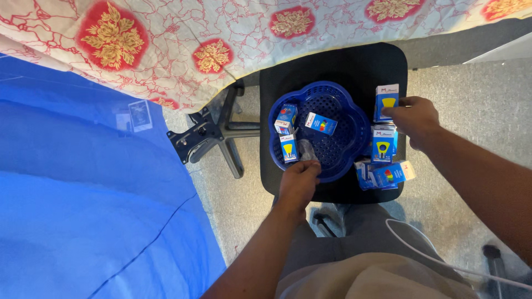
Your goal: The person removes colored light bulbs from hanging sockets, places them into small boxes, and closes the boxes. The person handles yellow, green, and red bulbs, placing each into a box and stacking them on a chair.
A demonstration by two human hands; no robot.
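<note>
Right fingers: we see our right hand (414, 119) with its fingers curled around the lower end of a small blue-and-white carton (386, 102), the thumb side toward the basket; they look clamped on it
Held carton: it stands at the far right part of the black seat (332, 63), just outside the basket's rim, its long axis running away from us, white end farthest
Left fingers: our left hand (299, 182) has its fingertips bunched together over something pale and crumpled (306, 149) at the near rim of the blue basket (354, 138); we cannot tell whether they pinch it or only rest on it
Basket contents: three cartons lie inside at the left, one yellow-marked carton (288, 148) just beside our left fingertips, a second carton (286, 119) beyond it, and a slanted carton (321, 123) nearer the middle
Loose cartons: an upright one (383, 145) lies directly below the right hand, and a small heap (385, 174) sits at the near right part of the seat, both outside the basket
Nearer hand: the right hand is nearer every carton outside the basket; the left is nearer those inside
Direction to basket: from the held carton the basket's hollow lies to the left and slightly nearer us
Surroundings: a flowered cloth (233, 33) hangs beyond the seat, blue sheeting (83, 194) fills the left
</note>
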